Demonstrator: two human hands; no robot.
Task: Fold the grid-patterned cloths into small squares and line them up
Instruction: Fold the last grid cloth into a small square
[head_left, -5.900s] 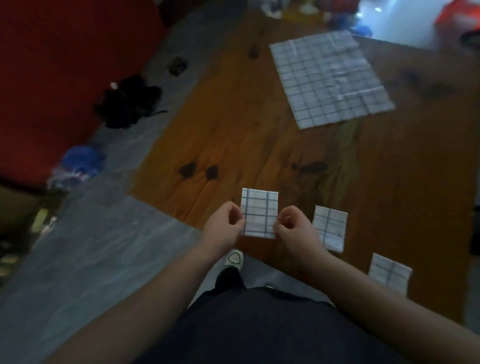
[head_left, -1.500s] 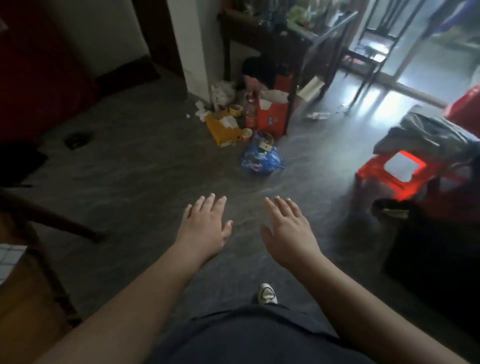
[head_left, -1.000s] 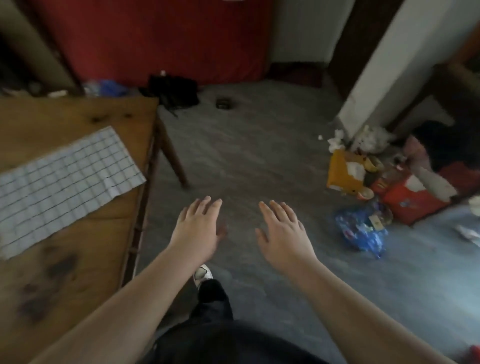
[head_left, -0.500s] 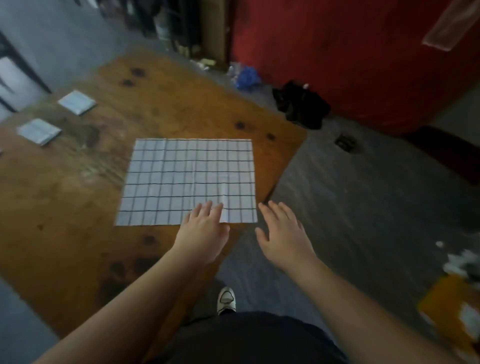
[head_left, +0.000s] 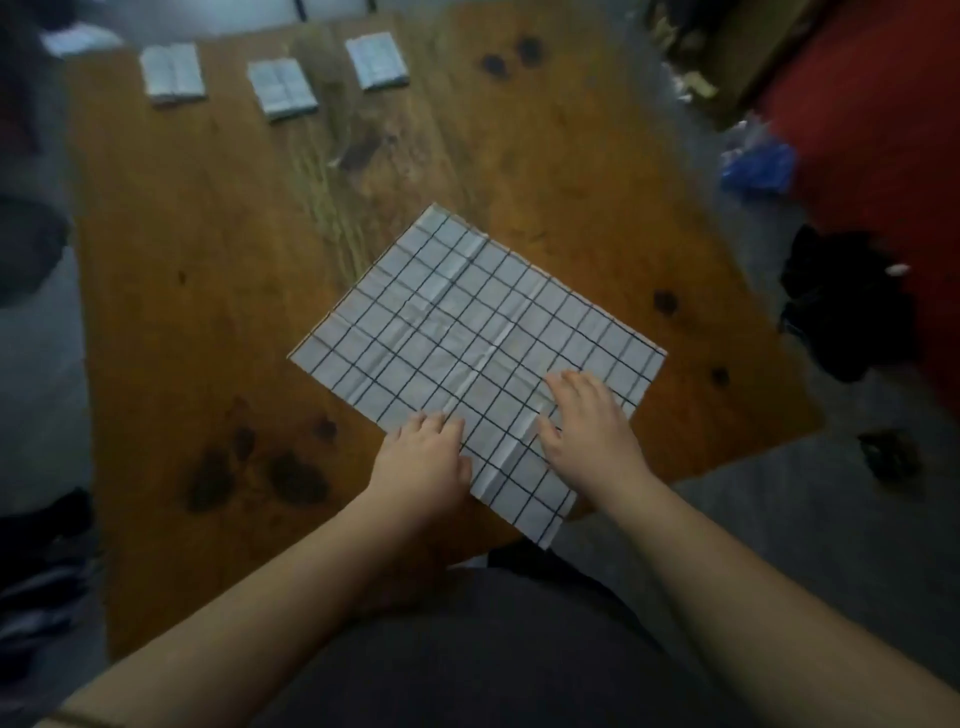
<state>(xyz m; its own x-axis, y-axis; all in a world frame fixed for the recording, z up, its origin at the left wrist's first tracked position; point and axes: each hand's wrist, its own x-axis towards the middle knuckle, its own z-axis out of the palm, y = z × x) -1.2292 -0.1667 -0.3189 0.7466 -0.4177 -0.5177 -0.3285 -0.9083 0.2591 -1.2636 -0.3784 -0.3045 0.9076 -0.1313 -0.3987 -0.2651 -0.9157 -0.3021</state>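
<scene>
Head view.

- We look down on a wooden table (head_left: 208, 260): orange-brown plank top, visible grain, several dark knots and stains.
- Unfolded cloth (head_left: 467, 322) lies flat at the centre of the table, turned like a diamond. It is thin and pale grey-white with a dark line grid, and soft crease ridges cross it. Its 6 o'clock corner reaches the table's near edge and seems to lap just over it.
- Left hand (head_left: 421, 462): palm down, fingers straight, fingertips resting on the cloth's 7 o'clock edge.
- Right hand (head_left: 592, 426): palm down, fingers spread flat on the cloth toward its 4 o'clock side. The hands are apart, neither gripping, with a strip of grid between them.
- At the table's far edge, from 11 to 12 o'clock, we count three small folded squares in a row, well apart from the big cloth: first square (head_left: 173, 75), second square (head_left: 282, 89), third square (head_left: 377, 61). They are blurred, and the grid is barely readable.
- Off the table we note grey floor, a crumpled blue bag (head_left: 758, 166) at 2 o'clock, and a heap of black fabric (head_left: 841, 306) at 3 o'clock against a red surface (head_left: 883, 130).
</scene>
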